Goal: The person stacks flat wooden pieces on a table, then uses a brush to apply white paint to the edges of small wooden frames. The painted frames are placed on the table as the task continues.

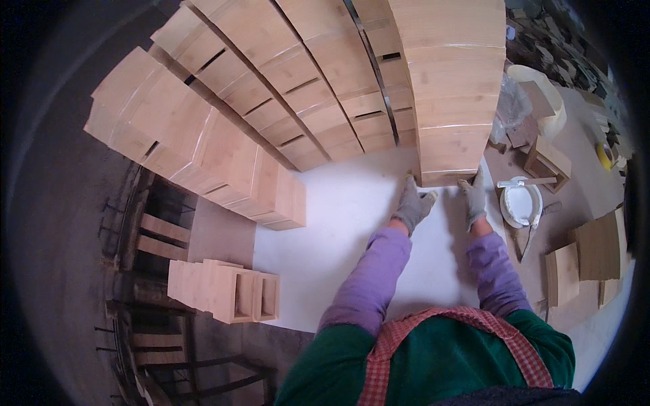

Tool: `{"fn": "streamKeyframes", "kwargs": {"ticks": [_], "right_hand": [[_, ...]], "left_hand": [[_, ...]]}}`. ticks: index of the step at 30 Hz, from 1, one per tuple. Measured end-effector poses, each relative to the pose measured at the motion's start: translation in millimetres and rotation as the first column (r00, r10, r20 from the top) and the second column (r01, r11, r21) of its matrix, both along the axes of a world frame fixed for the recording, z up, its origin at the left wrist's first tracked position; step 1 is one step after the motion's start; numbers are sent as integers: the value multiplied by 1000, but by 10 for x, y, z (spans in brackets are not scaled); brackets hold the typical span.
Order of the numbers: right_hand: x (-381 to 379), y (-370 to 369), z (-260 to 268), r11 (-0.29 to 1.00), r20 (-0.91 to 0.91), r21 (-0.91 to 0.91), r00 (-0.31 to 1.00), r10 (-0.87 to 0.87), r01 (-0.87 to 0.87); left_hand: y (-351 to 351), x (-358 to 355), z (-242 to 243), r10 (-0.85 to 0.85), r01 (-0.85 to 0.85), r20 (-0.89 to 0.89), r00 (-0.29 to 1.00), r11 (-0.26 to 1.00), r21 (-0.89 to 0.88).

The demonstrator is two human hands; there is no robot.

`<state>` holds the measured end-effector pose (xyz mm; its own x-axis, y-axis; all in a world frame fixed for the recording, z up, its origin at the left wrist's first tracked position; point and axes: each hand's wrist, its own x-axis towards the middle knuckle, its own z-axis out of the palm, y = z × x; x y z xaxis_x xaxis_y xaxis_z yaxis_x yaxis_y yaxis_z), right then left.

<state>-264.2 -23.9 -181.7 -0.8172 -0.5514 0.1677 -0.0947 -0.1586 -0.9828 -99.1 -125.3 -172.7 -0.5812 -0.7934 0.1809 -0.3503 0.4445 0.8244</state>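
Both hands wear grey work gloves with worn yellowish fingertips. My left hand (414, 203) touches the lower left corner of a tall stack of wooden boxes (452, 147), thumb spread to the right. At the same stack's lower right corner is my right hand (473, 197), its fingers along the side and its thumb at the near face. The stack stands on a white tabletop (335, 243). Further stacks of like boxes (315, 96) stand close to its left, with narrow gaps between them.
At the left stands a slanting row of boxes (203, 142), with smaller open boxes (244, 297) nearer me. On the right are a white tub (520, 203) with a brush across it, an open wooden box (548, 162), stacked wooden panels (599, 248) and yellow tape (604, 155).
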Motion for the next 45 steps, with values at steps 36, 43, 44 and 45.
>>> {"fn": "streamKeyframes", "kwargs": {"ticks": [36,43,44,45], "right_hand": [[3754,-1679,226,589,188,232,630,754,-774],[3690,-1955,-33,541,185,114,553,812,-833],[3678,-2002,-35,530,184,92,537,823,-843],[3691,-2036,-41,519,182,68,522,833,-852]], "left_hand": [[-875,3201,275,727,-716,-37,686,683,147],[-986,3206,257,763,-735,-99,639,643,215],[-1019,3183,222,772,-744,-151,618,636,208],[-1057,3160,182,778,-753,-203,595,628,198]]}}
